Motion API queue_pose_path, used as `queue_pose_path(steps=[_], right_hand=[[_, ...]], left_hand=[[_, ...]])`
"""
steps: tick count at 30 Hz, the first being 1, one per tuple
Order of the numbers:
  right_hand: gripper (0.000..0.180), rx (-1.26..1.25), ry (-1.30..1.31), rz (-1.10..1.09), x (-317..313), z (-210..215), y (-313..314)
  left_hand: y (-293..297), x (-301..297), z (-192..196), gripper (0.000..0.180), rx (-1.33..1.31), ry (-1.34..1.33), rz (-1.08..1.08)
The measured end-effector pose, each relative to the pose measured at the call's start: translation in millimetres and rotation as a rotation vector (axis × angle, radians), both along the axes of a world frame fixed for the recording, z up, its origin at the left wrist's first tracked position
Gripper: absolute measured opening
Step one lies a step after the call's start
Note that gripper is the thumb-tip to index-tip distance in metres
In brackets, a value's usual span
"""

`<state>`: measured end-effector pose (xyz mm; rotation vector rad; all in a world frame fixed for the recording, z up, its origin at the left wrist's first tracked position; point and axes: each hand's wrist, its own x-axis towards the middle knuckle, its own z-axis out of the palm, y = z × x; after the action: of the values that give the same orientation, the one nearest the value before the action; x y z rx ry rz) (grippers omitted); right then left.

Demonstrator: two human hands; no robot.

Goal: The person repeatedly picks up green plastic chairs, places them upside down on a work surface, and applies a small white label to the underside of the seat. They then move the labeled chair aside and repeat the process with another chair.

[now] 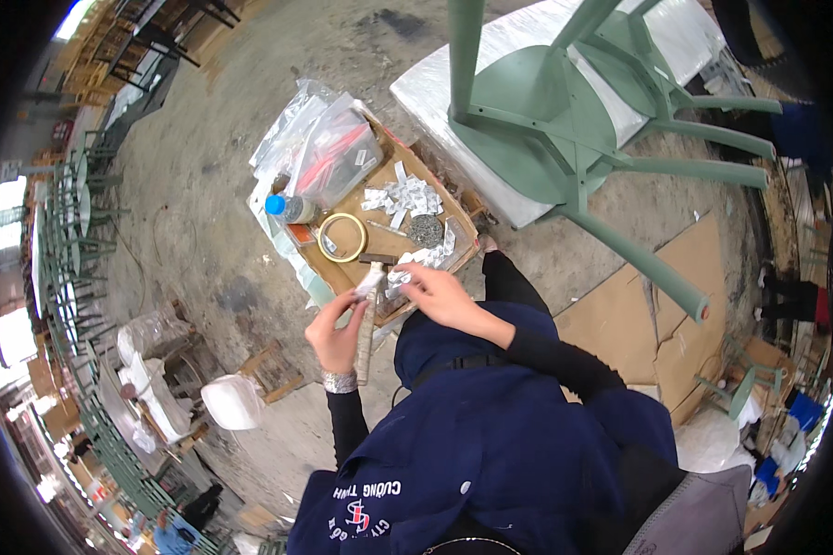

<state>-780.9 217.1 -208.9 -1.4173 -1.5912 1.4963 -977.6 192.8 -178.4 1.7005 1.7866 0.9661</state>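
Observation:
My left hand (331, 335) pinches a small white slip (368, 281) between thumb and fingers, over a hammer. The hammer (365, 344) has a pale wrapped handle and a dark head, and lies across the near edge of a shallow cardboard box (393, 151). Beside it, my right hand (446, 302) has its fingertips closed at a small white piece (398, 277) near the box's near side; the fingers partly hide it. Farther in the box lie a heap of white slips (407, 197) and a round grey pile of small metal pieces (425, 231).
A tape roll (329, 242), a blue-capped bottle (290, 209) and clear plastic bags (338, 157) sit at the box's left. Green upturned chairs (537, 125) rest on a wrapped surface (435, 92) at right, one leg reaching toward me. Flat cardboard (611, 324) covers floor at right.

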Motion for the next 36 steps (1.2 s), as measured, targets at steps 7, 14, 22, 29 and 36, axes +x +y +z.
queue_pose_path(steps=[7,14,22,29,36], right_hand=[[0.036,-0.212,-0.007,0.364,-77.2,-68.3,9.8],[0.026,-0.152,0.279,-0.049,-6.6,11.2,-5.4],[0.043,-0.183,0.392,-0.909,150.1,69.9,7.8],[0.035,-0.072,0.556,-1.141,249.3,68.1,30.0],[0.035,0.019,0.254,-1.305,316.5,33.4,18.8]], left_hand=[[23.1,-19.5,21.4,0.017,0.178,-0.048,0.013],[83.6,42.0,34.1,0.017,0.219,-0.175,-0.153],[159.3,131.7,34.2,0.015,0.296,-0.236,-0.410],[209.8,224.2,11.9,0.016,0.118,-0.253,-0.704],[275.1,354.4,-103.2,0.013,0.175,-0.130,-0.878]])
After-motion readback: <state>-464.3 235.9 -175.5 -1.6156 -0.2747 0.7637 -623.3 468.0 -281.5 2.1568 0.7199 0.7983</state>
